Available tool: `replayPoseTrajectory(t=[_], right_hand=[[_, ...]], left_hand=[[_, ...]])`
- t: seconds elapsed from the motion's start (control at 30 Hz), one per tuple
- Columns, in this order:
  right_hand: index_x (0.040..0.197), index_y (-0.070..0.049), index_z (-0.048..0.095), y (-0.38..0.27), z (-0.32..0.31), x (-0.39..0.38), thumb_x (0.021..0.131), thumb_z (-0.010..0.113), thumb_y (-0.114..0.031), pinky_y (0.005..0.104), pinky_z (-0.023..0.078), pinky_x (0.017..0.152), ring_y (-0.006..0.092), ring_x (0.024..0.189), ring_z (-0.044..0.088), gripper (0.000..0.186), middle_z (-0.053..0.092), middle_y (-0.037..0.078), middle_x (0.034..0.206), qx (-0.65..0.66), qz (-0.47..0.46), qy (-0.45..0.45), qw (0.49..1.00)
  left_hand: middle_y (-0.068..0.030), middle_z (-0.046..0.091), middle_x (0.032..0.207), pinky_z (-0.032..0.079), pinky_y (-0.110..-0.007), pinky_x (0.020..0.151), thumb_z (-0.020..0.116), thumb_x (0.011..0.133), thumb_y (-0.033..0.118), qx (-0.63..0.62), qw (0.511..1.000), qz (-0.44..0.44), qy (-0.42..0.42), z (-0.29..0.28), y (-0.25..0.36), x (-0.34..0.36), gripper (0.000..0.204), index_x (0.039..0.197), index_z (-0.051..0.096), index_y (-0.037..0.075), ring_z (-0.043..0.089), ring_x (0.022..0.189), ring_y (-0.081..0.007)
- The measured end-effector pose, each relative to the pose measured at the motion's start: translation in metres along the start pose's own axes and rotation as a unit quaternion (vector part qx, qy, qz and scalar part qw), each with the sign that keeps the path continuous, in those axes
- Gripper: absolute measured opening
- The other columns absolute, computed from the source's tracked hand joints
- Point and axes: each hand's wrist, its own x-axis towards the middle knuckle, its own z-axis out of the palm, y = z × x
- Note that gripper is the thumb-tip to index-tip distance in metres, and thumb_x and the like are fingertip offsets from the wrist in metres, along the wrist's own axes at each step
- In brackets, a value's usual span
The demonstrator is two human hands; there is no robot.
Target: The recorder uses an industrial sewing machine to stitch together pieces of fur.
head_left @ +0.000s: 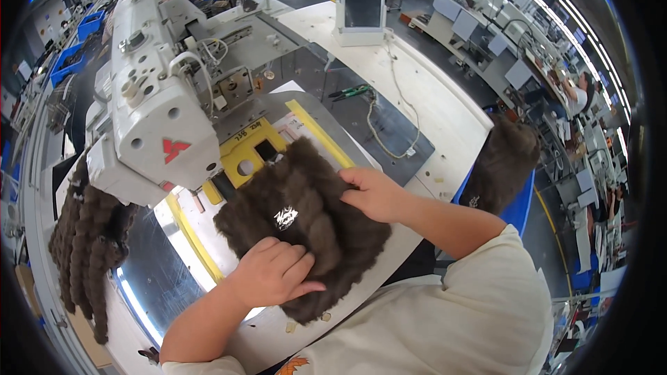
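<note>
Under both hands, shaggy brown fur piece [306,215]

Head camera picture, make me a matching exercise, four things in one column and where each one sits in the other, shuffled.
1. left hand
2. right hand
3. stack of brown fur pieces
4. green-handled pliers

A. on the table beyond the sewing machine, near a cable
B. pressing the near edge of the brown fur piece
C. on the fur piece's right edge
D. at the table's left edge

Pairs: 1-B, 2-C, 3-D, 4-A
</note>
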Motion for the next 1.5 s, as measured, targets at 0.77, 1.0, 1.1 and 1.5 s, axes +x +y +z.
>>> replayPoseTrajectory(t=[0.77, 1.0, 1.1, 1.5], right_hand=[[0.112, -0.001, 0.071, -0.02, -0.337, -0.28, 0.08, 0.056, -0.002, 0.0327, 0.051, 0.088, 0.0193, 0.092, 0.068, 0.036, 0.074, 0.011, 0.096, -0.399, 0.137, 0.258, 0.869], [0.109, -0.002, 0.073, 0.029, -0.327, -0.292, 0.077, 0.059, 0.0, 0.0322, 0.052, 0.084, 0.0126, 0.089, 0.066, 0.035, 0.073, 0.002, 0.091, -0.288, 0.223, 0.135, 0.922], [0.109, -0.003, 0.074, 0.062, -0.332, -0.291, 0.081, 0.06, -0.003, 0.0349, 0.054, 0.084, 0.0178, 0.091, 0.07, 0.032, 0.075, 0.006, 0.093, -0.257, 0.223, 0.116, 0.933], [0.12, -0.003, 0.07, 0.207, -0.279, -0.238, 0.08, 0.082, -0.05, 0.044, 0.054, 0.097, 0.0377, 0.11, 0.068, 0.063, 0.072, 0.022, 0.117, -0.417, 0.323, 0.095, 0.844]], left_hand=[[-0.0231, 0.057, 0.112, 0.046, -0.048, 0.092, 0.062, 0.096, 0.019, -0.073, 0.952, -0.298, 0.0, 0.013, -0.032, -0.021, 0.027, 0.111, 0.061, -0.004, 0.057, 0.104, -0.0414], [-0.0226, 0.057, 0.112, 0.046, -0.047, 0.093, 0.062, 0.097, 0.02, -0.074, 0.938, -0.338, -0.013, 0.018, -0.031, -0.025, 0.027, 0.11, 0.06, -0.004, 0.057, 0.105, -0.0414], [-0.0223, 0.057, 0.112, 0.046, -0.047, 0.094, 0.061, 0.098, 0.021, -0.087, 0.937, -0.338, -0.003, 0.017, -0.03, -0.025, 0.028, 0.11, 0.06, -0.004, 0.057, 0.105, -0.0411], [-0.022, 0.058, 0.112, 0.047, -0.047, 0.094, 0.061, 0.097, 0.023, -0.059, 0.939, -0.338, -0.007, 0.015, -0.033, -0.023, 0.028, 0.109, 0.061, -0.003, 0.057, 0.104, -0.0406]])
